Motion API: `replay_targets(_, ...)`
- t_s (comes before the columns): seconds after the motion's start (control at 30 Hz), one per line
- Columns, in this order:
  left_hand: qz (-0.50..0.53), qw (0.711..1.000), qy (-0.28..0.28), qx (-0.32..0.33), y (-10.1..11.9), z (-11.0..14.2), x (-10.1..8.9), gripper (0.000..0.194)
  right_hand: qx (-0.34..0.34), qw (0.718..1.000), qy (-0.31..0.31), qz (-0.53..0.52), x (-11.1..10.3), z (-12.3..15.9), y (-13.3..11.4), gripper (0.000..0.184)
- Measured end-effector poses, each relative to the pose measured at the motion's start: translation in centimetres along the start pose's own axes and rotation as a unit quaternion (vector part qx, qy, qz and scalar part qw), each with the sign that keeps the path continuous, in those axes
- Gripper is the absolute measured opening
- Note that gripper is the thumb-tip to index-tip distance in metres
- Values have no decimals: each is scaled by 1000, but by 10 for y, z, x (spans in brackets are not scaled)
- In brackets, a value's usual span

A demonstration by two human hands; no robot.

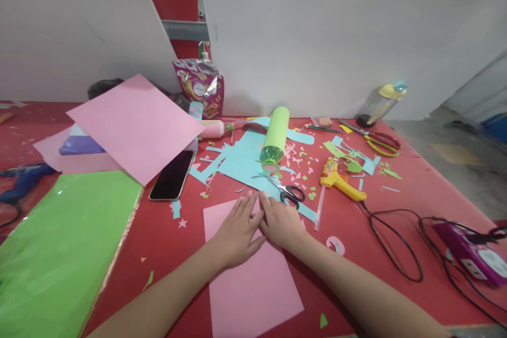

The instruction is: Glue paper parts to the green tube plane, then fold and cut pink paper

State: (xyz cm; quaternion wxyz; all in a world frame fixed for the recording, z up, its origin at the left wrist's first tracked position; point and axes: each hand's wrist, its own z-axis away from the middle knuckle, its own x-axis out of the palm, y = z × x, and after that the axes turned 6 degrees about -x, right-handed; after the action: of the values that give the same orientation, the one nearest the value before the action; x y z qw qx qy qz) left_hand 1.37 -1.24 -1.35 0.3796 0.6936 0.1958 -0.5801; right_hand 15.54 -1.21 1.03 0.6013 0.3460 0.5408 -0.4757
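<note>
A pink sheet of paper [253,296] lies in front of me on the red table. My left hand [240,229] rests flat on its upper part, fingers stretched forward and thumb out to the side. Beside it, my right hand [282,220] presses on the sheet's upper right edge, its fingers extended and fingertips close to the left hand's. Neither hand grips anything. The palms hide part of the sheet. Just past the right hand lie black-handled scissors [292,195], partly over light blue paper [241,156]. A green-wrapped plastic bottle [276,132] lies behind them.
Right: yellow glue gun [344,186], its cord, purple power strip [471,253], larger scissors [382,143], clear bottle [380,105]. Left: phone [172,175], another pink sheet [137,124], green paper pack [67,248], blue glue gun [26,182]. Paper scraps [303,158] are scattered; a snack bag [201,87] stands behind.
</note>
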Motion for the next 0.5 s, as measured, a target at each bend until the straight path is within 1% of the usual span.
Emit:
replay_targets(0.17,0,1000,1,0,-7,-2,-1,48,14,999,31,-12,5,3,8,44)
replay_targets(0.27,-16,1000,-7,-16,-11,-4,-5,49,21,999,42,-3,4,-1,18,44)
replay_targets(0.37,-22,999,-18,-30,-12,-6,-8,48,22,999,37,10,2,-6,31,45)
replay_targets(0.5,-11,999,-5,-34,-11,-6,-8,46,19,998,49,17,0,-14,44,38)
